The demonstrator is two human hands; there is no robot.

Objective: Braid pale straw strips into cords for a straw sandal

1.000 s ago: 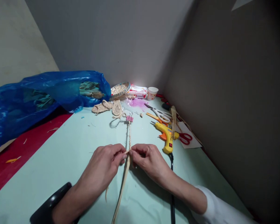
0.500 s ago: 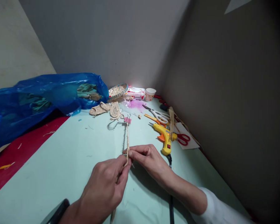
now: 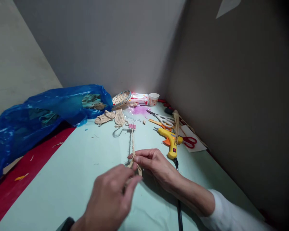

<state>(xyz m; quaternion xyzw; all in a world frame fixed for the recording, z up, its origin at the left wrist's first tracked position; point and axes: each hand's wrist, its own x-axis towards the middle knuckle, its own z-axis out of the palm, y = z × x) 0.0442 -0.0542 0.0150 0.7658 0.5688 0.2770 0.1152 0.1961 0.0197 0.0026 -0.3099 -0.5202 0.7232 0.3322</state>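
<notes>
A thin braided straw cord (image 3: 132, 145) runs along the pale green table (image 3: 69, 166) from a pink binder clip (image 3: 132, 126) toward me. My right hand (image 3: 152, 164) pinches the near end of the braid with thumb and forefinger. My left hand (image 3: 110, 199) is closed on the loose straw strands (image 3: 132, 166) just below that spot, its back toward the camera and slightly blurred. A black band sits at my left wrist.
A yellow glue gun (image 3: 171, 143) with a black cable lies right of my hands, beside white scissors (image 3: 164, 119) and red scissors (image 3: 189, 141). Woven straw pieces (image 3: 112, 117), a small basket (image 3: 121, 98), a cup (image 3: 153, 98) and a blue plastic bag (image 3: 45, 112) lie farther back.
My left hand has drawn back toward me and lower, pulling strands across under the right hand's pinch. The right hand has stayed at the braid's end. The view has shifted slightly.
</notes>
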